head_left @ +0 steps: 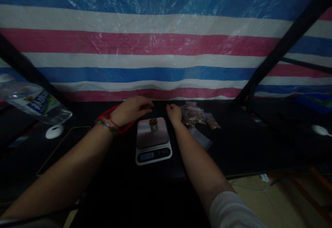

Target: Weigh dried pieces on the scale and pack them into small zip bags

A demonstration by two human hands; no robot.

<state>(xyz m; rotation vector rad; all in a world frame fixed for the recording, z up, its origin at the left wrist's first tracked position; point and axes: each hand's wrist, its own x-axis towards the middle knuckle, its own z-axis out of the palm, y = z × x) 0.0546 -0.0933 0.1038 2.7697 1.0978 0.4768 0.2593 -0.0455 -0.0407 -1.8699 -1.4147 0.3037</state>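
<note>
A white digital kitchen scale [153, 156] with a metal plate sits on the black table in front of me. On its plate stands a small metallic cup [153, 127] with brown stuff at the top. My left hand [133, 110] is over a red object [127, 128], mostly hidden beneath it, left of the scale's far corner. Its fingers are slightly bent, with a gap above the thumb and nothing visible between them. Beyond the scale's right corner, my right hand [174, 114] is curled closed; any contents are hidden. Right beside it lie several filled small zip bags [193, 115].
An empty-looking zip bag [201, 138] lies by my right forearm. Leftward are a plastic bottle [36, 100], a white rounded object [54, 131] and a dark flat phone-like slab [63, 148]. A white spoon [321, 130] lies far right. Striped sheeting [166, 43] hangs behind.
</note>
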